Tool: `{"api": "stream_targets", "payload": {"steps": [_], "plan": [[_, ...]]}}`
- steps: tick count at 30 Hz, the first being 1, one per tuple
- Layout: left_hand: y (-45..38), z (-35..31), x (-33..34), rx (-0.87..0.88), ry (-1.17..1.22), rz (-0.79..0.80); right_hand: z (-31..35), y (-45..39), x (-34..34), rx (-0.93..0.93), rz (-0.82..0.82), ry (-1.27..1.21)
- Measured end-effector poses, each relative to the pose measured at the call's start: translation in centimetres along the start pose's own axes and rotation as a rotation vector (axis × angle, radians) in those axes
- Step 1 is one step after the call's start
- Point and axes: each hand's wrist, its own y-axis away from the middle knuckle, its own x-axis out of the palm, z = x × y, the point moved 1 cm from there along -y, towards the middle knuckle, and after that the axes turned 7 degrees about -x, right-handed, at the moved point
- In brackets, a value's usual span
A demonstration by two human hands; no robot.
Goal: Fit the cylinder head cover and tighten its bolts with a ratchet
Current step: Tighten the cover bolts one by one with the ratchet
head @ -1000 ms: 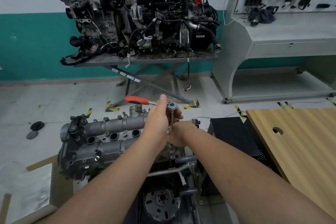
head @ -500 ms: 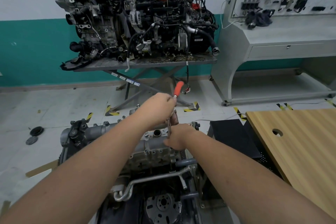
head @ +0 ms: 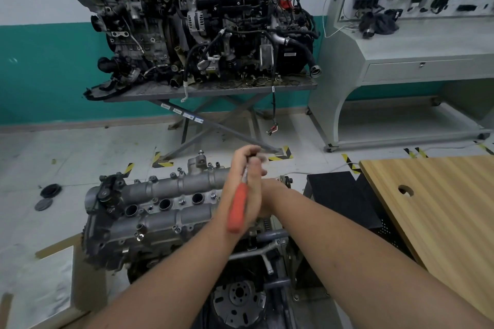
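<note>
The orange-handled steel ratchet (head: 238, 207), gripped by the left hand (head: 242, 181), has been swung round toward the wearer since half a second ago; tightening is judged under way. On the grey cast-aluminium cylinder head cover (head: 160, 208), the bolt is hidden behind the hands. The right hand (head: 268, 199) is largely masked; its grasp cannot be told.

Two bare forearms (head: 187, 262) — no sleeves, gloves or jewellery.

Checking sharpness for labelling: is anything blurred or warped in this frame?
Head view: ratchet and left hand smeared by motion; cylinder head cover sharp; wide-angle bending at the wooden table edge; lighting even, no strong glare.
</note>
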Motion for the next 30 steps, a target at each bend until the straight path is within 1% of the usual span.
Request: {"api": "stream_targets", "payload": {"steps": [1, 2, 3, 4, 5, 7, 9, 11, 15, 19, 22, 24, 25, 27, 29, 30], "plan": [[0.2, -0.1, 0.6, -0.020, 0.091, -0.082, -0.2, -0.7, 0.1, 0.024, 0.015, 0.021], [0.0, 0.0, 0.9, -0.074, 0.124, -0.158, -0.7, -1.0, 0.4, 0.027, 0.026, 0.057], [-0.2, 0.0, 0.8, -0.140, 0.165, -0.186, -0.6, -0.6, 0.4, 0.034, 0.068, 0.099], [-0.5, 0.0, 0.6, -0.215, 0.194, -0.160, -0.5, -0.7, 0.5, 0.013, 0.072, 0.130], [-1.0, 0.2, 0.2, -0.249, 0.223, -0.150, -0.3, -0.5, 0.3, -0.004, 0.073, 0.174], [-1.7, -0.4, -0.9, -0.270, 0.271, -0.126, -0.4, -0.6, 0.4, -0.004, 0.042, 0.167], [-2.4, -0.8, -1.5, -0.269, 0.242, -0.052, -0.3, -0.8, 0.5, 0.020, 0.013, 0.143], [-3.1, -1.4, -2.2, -0.319, 0.160, 0.041, -0.4, -0.9, 0.6, 0.028, 0.007, 0.147], [-3.5, -2.3, -3.6, -0.375, -0.004, 0.303, -0.7, -0.5, 0.5, 0.027, -0.003, 0.145], [-3.3, -2.6, -4.2, -0.382, 0.004, 0.478, -0.5, 0.0, 0.5, -0.015, 0.014, 0.155], [-3.2, -3.1, -4.9, -0.376, -0.018, 0.563, -0.4, 0.2, 0.5, -0.034, 0.012, 0.166], [-3.3, -3.3, -5.2, -0.391, -0.035, 0.554, -0.3, 0.1, 0.6, -0.044, 0.013, 0.189], [-3.5, -3.5, -5.2, -0.399, -0.038, 0.529, -0.3, 0.2, 0.6, -0.032, 0.016, 0.188], [-4.0, -3.8, -4.9, -0.412, -0.128, 0.450, -0.3, 0.1, 0.7, -0.012, 0.009, 0.161], [-4.2, -4.5, -4.2, -0.409, -0.323, 0.402, -0.2, 0.0, 0.7, -0.005, 0.012, 0.175], [-4.2, -5.1, -3.7, -0.384, -0.442, 0.405, -0.1, 0.0, 0.7, -0.001, 0.019, 0.189]]}}
